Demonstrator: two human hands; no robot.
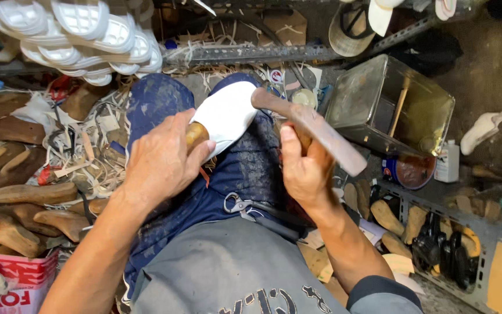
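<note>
My left hand grips a wooden shoe last covered by a white shoe upper, resting on my knee in blue trousers. The last's brown wood shows at my thumb. My right hand holds a metal hammer; its head touches the white upper's far edge and its long flat end points right. A pair of pliers lies in my lap.
Wooden lasts and scraps litter the left. White soles hang at top left. A metal tin with a stick, a glue can and a white bottle stand right. A metal rack holds more lasts.
</note>
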